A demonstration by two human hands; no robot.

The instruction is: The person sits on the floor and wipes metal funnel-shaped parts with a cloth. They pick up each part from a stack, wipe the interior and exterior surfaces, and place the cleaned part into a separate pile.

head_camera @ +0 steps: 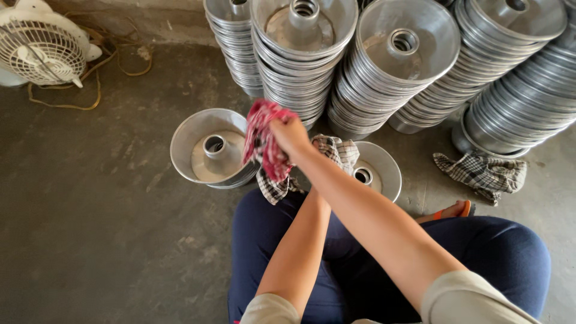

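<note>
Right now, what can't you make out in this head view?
- Left hand: mostly hidden behind the right forearm and checked cloth; its grip can't be told.
- Pan at the knees: partly covered by that cloth and arm.
- Right hand: grips the red cloth; fingertips buried in the folds.
- Pan stacks: cut off by the top and right edges.
- Fan: cut off at the left edge.

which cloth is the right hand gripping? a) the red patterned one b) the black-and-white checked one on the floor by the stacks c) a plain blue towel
a: the right hand is closed on the red patterned cloth, while a checked cloth lies on the floor, untouched.
</note>
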